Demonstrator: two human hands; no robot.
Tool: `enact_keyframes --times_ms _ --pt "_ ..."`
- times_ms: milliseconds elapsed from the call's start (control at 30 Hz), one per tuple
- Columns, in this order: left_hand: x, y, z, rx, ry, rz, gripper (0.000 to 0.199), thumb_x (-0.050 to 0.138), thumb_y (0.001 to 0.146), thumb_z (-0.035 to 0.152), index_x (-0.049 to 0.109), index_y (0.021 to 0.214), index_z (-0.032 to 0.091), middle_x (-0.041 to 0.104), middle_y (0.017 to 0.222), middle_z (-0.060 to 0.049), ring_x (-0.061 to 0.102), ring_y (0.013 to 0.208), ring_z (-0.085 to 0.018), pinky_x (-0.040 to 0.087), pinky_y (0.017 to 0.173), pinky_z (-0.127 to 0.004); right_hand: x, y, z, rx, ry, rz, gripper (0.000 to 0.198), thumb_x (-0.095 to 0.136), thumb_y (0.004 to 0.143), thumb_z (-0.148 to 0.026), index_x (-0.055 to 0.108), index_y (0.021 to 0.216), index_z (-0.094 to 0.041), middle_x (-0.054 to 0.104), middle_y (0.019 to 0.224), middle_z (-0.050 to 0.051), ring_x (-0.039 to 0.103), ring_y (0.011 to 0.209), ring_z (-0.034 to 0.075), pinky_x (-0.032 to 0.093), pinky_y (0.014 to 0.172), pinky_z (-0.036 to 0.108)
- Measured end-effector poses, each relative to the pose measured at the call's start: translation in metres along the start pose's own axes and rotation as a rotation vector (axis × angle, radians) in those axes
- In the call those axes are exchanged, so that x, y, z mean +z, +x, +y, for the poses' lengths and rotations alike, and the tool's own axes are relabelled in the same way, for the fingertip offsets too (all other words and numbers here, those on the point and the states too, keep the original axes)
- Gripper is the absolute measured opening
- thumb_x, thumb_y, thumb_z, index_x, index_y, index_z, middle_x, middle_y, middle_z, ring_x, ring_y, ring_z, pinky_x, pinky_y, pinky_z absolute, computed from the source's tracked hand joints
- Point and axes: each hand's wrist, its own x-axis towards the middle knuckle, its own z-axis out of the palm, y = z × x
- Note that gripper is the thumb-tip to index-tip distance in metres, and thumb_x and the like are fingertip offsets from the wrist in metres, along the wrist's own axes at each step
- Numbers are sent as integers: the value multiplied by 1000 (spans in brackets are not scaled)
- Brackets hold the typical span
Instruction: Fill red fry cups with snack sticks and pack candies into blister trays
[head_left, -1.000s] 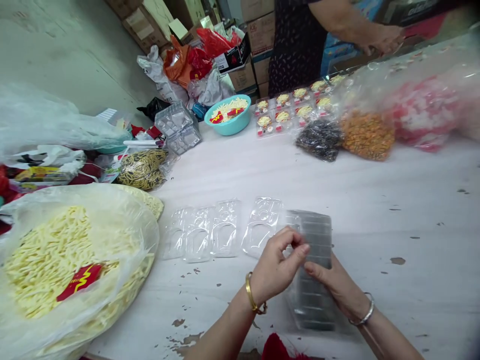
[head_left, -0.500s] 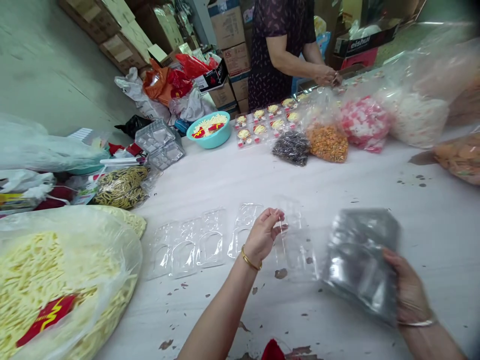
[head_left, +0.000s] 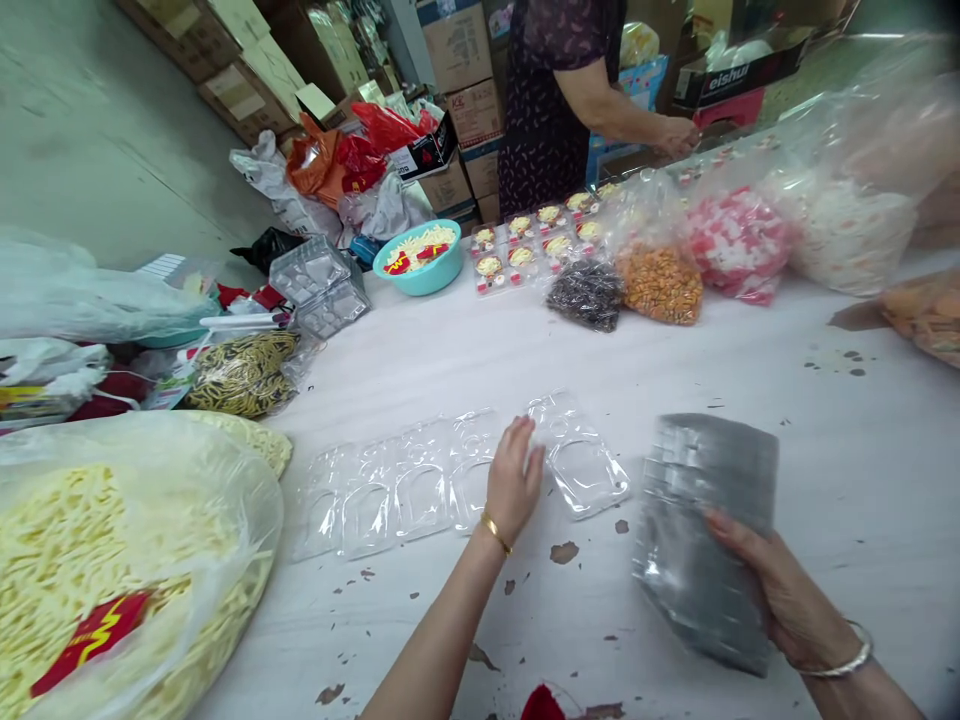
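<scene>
Trays [head_left: 424, 445]: four clear ones lined up, a fifth tray [head_left: 589, 480] askew beside them.
Left hand [head_left: 516, 480]: loosely spread, holding nothing, near the fifth.
Right hand [head_left: 780, 590]: gripping the tray stack [head_left: 701, 530], not yet laid out.
Table [head_left: 450, 370]: white, worn in patches.
Room: piled cartons [head_left: 472, 110], a co-worker [head_left: 551, 110] opposite.

A pale grey-green wall [head_left: 67, 130] rises at left; brown cardboard cartons [head_left: 459, 50] stand stacked beyond the white tabletop [head_left: 420, 360] (worn in brown patches).
</scene>
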Motion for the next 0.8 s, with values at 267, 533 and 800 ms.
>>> enact_keyframes --times_ms 267,533,800 --pt "0 -23 9 242 404 -456 25 56 85 30 60 108 22 57 126 -10 32 136 -30 3 115 -59 -21 -3 2 15 37 58 44 85 52 -42 71 87 -20 74 84 5 68 73 25 57 59 29" --pt "-27 -26 29 130 230 -358 29 51 88 33 54 116 24 57 122 -9 48 120 -26 24 110 -52 1 -4 22 -154 -32 -101 63 77 66 -48 54 117 -18 70 99 10 67 84 27 54 75 41" --pt "7 -22 109 -195 -434 -466 31 52 85 45 50 69 18 49 71 -1 47 72 -15 40 69 -25 47 -3 44 -411 39 -460 80 87 50 -49 51 116 -22 66 104 8 62 94 28 46 84 40"
